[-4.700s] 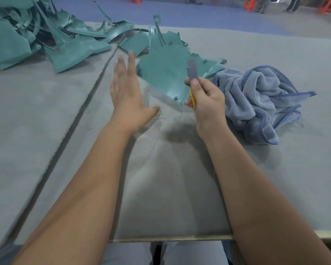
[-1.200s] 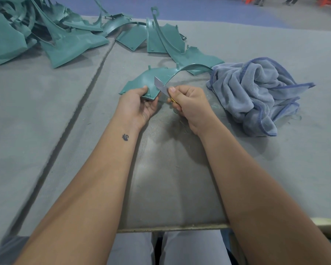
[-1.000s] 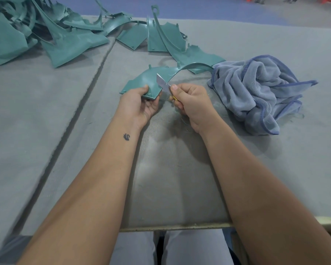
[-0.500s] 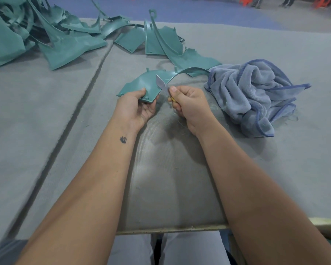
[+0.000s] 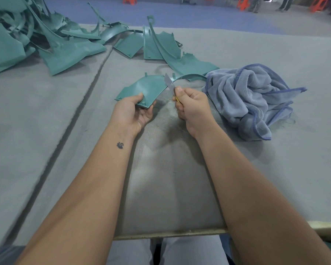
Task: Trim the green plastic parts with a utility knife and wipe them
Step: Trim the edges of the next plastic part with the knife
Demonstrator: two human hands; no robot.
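My left hand [image 5: 134,111] holds the near corner of a curved green plastic part [image 5: 145,87], thumb on top, just above the grey table. My right hand [image 5: 191,106] grips a utility knife [image 5: 170,86] with a yellow handle. Its grey blade points up and away and lies against the part's right curved edge. A crumpled blue towel [image 5: 252,98] lies on the table right of my right hand.
A heap of green plastic parts [image 5: 27,39] fills the far left of the table [image 5: 180,188]. Several more green parts [image 5: 157,46] lie just beyond my hands. A seam [image 5: 80,104] runs along the grey cover on the left. Orange stools [image 5: 128,0] stand on the far floor.
Since 4.7 s ago my left hand picked up a green part and the knife came to its edge. In the last second the blade has shifted slightly along that edge.
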